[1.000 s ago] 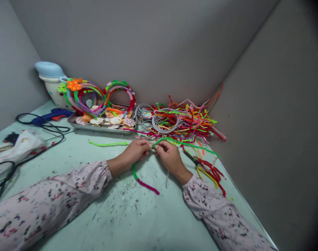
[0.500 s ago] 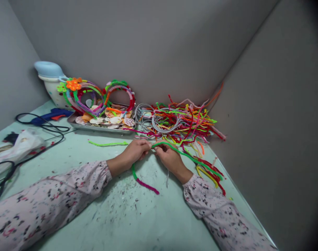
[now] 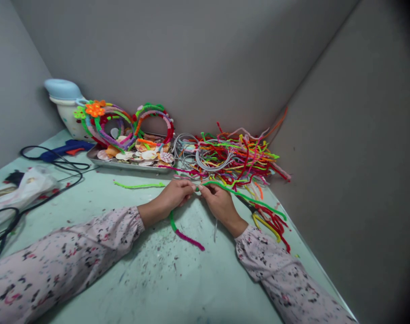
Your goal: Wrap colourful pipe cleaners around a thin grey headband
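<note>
My left hand (image 3: pixel 176 196) and my right hand (image 3: pixel 221 204) meet fingertip to fingertip above the middle of the table. Both pinch a green pipe cleaner (image 3: pixel 248 196), whose free end trails rightward over the back of my right hand. Below my left hand hangs a wrapped piece, green and then magenta (image 3: pixel 190 240), seemingly part of the same work. A thin grey wire end (image 3: pixel 216 230) dangles under my right hand. Beyond my left wrist lies a lime green pipe cleaner (image 3: pixel 137 185). My fingers hide the spot where the green strand meets the wrapped piece.
A metal tray (image 3: pixel 133 167) holds fabric scraps, with colourful wrapped headbands (image 3: pixel 173 128) standing in it. Right of it spread loose pipe cleaners (image 3: pixel 255 155) and coiled grey wire (image 3: pixel 214 168). Leftward are a blue glue gun (image 3: pixel 68 147), black cable (image 3: pixel 81 177), plastic bag (image 3: pixel 36 186) and blue-lidded container (image 3: pixel 65 90).
The green strand's loose end has shifted slightly up and back, uncovering a dark tool beside the red strands. My right fingertips have turned a little around the pinched spot.
</note>
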`<state>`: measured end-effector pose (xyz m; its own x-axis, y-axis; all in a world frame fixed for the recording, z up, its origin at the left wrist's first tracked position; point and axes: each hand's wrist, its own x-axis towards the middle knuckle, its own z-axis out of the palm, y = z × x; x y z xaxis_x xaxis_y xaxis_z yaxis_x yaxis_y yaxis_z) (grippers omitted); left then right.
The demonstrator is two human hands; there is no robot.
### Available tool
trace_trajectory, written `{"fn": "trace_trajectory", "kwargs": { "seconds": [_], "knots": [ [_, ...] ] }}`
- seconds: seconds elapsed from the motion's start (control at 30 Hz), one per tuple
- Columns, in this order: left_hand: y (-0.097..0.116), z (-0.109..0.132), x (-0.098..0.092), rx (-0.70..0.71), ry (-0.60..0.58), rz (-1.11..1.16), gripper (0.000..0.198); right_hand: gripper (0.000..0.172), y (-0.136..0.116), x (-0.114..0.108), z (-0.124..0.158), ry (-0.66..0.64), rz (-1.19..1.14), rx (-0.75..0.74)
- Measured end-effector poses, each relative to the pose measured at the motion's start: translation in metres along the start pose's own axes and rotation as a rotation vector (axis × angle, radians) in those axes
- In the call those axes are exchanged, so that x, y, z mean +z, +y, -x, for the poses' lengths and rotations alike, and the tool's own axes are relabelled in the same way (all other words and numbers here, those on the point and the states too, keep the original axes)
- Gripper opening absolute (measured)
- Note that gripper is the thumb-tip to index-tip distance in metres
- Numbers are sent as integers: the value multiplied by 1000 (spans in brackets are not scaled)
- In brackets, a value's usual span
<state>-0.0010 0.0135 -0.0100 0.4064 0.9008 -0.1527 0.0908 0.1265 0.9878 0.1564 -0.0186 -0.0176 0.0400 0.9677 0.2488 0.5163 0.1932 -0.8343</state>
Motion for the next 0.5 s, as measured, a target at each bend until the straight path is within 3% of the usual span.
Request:
{"fn": "trace_trajectory", "kwargs": {
  "seconds": [0.3, 0.5],
  "knots": [
    [-1, -2, 1, -17, -21, -12, 18, 25, -2, -3, 0, 9, 89, -42],
    [-2, -2, 1, -11, -32, -10, 20, 21, -8, -5, 1, 19, 149, -195]
  ]
}}
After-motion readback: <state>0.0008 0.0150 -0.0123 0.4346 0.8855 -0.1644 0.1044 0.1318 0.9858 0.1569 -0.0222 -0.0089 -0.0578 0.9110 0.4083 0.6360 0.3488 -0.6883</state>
